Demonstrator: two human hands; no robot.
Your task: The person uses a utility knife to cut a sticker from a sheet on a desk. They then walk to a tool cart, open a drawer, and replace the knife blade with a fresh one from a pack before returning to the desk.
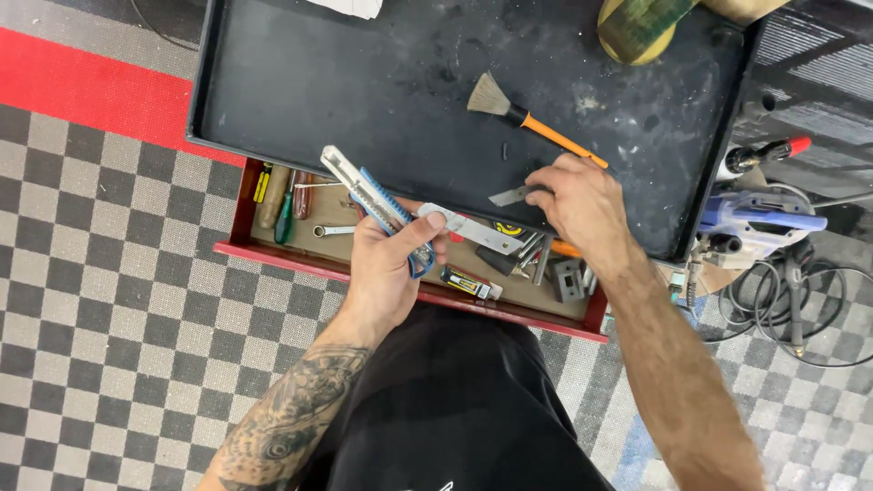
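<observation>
My left hand (pixel 391 264) grips a blue and silver utility knife (pixel 368 191) above an open red drawer (pixel 273 253), its body pointing up and to the left. My right hand (pixel 577 205) rests on the front edge of the black tray top (pixel 364 82) and pinches a small grey blade (pixel 509 195) between its fingertips. A loose silver metal piece (pixel 473 229) lies just below, between the two hands.
The drawer holds screwdrivers (pixel 286 205), a wrench, small metal parts (pixel 568 277) and a small yellow-black box (pixel 468 284). An orange-handled brush (pixel 527 116) lies on the tray. A blue power tool (pixel 755 218) and coiled cables (pixel 791 291) sit at right. Checkered floor lies at left.
</observation>
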